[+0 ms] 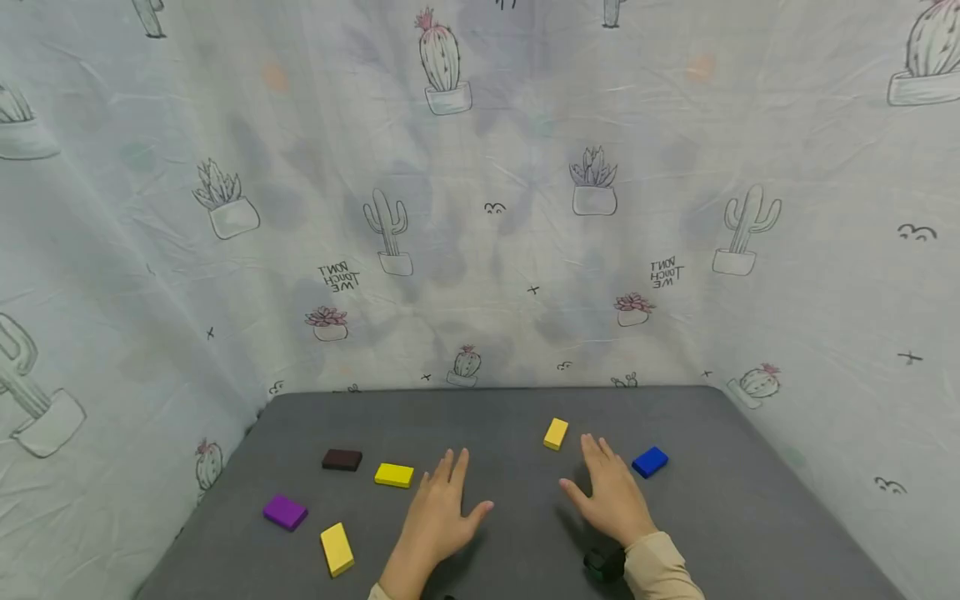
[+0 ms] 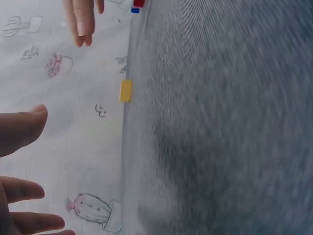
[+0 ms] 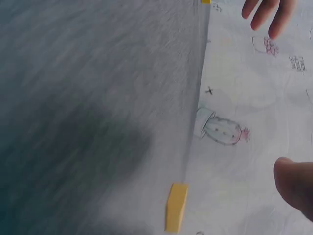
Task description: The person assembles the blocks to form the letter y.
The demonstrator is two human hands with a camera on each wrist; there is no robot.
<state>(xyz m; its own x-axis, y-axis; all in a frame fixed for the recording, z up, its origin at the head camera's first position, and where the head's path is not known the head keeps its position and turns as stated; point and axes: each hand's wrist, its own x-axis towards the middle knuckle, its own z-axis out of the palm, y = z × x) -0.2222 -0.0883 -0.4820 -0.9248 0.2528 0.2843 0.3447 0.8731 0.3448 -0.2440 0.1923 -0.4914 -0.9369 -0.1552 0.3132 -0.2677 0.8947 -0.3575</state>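
My left hand [image 1: 437, 512] hovers over the grey table, fingers spread and straight, holding nothing. Closest to it lies a bright yellow block [image 1: 394, 475], left of the fingertips. Across from it, my right hand [image 1: 609, 493] is also held out with fingers extended and thumb apart, nothing in its grasp. A paler yellow block [image 1: 556, 433] lies just beyond the right fingertips, and a blue block [image 1: 650, 462] sits to the right of them. In the left wrist view a red block [image 2: 139, 3] appears by the blue one; the head view does not show it.
On the table's left side lie a dark brown block [image 1: 342, 460], a purple block [image 1: 285, 512] and another yellow block [image 1: 337, 549]. A pale curtain [image 1: 495, 242] printed with cacti hangs behind and beside the grey table [image 1: 517, 533]. A dark device [image 1: 604, 565] sits at the right wrist.
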